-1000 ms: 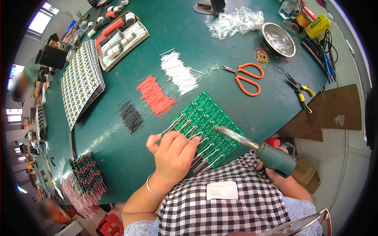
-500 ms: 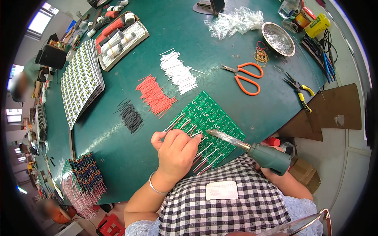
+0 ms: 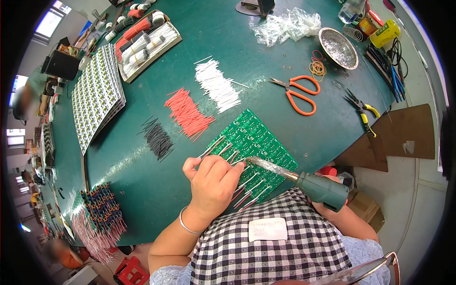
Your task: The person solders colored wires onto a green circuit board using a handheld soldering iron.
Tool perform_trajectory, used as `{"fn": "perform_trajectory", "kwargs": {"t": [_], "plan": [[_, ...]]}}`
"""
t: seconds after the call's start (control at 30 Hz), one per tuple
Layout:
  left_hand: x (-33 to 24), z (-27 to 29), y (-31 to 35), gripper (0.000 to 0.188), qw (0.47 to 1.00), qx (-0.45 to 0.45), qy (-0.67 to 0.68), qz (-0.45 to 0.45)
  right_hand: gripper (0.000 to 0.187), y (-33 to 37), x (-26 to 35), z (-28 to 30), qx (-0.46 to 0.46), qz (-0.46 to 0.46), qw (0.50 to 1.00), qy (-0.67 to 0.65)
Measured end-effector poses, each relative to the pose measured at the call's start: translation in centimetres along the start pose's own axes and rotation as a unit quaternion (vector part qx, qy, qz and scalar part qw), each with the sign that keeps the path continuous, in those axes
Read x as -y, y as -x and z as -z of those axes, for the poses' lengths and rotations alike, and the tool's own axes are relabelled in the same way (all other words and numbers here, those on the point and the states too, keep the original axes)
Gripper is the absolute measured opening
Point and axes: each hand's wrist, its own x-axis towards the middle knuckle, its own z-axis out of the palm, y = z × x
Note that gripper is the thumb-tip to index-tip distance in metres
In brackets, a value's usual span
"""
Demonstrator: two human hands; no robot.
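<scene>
A green circuit board [image 3: 259, 137] lies on the table before me, with red and white wires [image 3: 251, 187] running off its near left side. My left hand [image 3: 212, 180] rests over that edge, thumb and fingertips pinched around a thin wire end at the board; most of the wire is hidden beneath the hand. From the right, my right hand [image 3: 328, 208] grips a soldering iron [image 3: 323, 191] with a dark green handle and a silvery barrel. The handle covers most of those fingers. The iron's tip meets the board right beside my left fingertips.
Beyond the board lie piles of black [image 3: 158, 139], red [image 3: 189, 114] and white wires [image 3: 217, 85]. To the right are orange-handled scissors [image 3: 301, 95], pliers [image 3: 363, 111] and a metal bowl [image 3: 338, 48]. Wired boards [image 3: 102, 209] are stacked left, near panel sheets [image 3: 97, 95].
The soldering iron's tip has come slightly left, closer to my left fingertips. My left hand stays almost in place, and the whole view has shifted a little.
</scene>
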Motion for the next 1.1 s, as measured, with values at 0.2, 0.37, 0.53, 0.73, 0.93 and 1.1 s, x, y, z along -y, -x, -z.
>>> {"fn": "perform_trajectory", "kwargs": {"t": [0.2,0.37,0.53,0.73,0.93,1.1], "plan": [[0.0,0.0,-0.1,0.008,1.000,0.004,0.001,0.000,0.022,-1.2,0.0,0.2,-0.007,0.072,0.997,0.033],[0.1,0.0,-0.3,0.008,1.000,0.003,0.000,-0.001,0.027,-0.2,0.5,0.2,-0.014,-0.141,0.966,-0.215],[-0.1,0.0,-0.4,0.011,1.000,0.010,0.008,-0.003,0.035,-0.2,0.1,0.7,-0.175,-0.138,0.917,-0.331],[-0.2,0.3,0.1,0.018,1.000,0.019,-0.009,0.003,0.042,-6.4,0.3,5.3,-0.433,-0.011,0.876,-0.214],[-0.2,0.2,-0.5,0.019,1.000,0.006,-0.006,-0.014,0.021,-11.1,-5.0,9.4,-0.480,-0.115,0.867,-0.064],[-0.2,-0.1,-0.4,0.016,1.000,0.013,-0.009,-0.002,0.019,-10.6,-5.4,9.0,-0.482,-0.102,0.863,-0.109]]}}
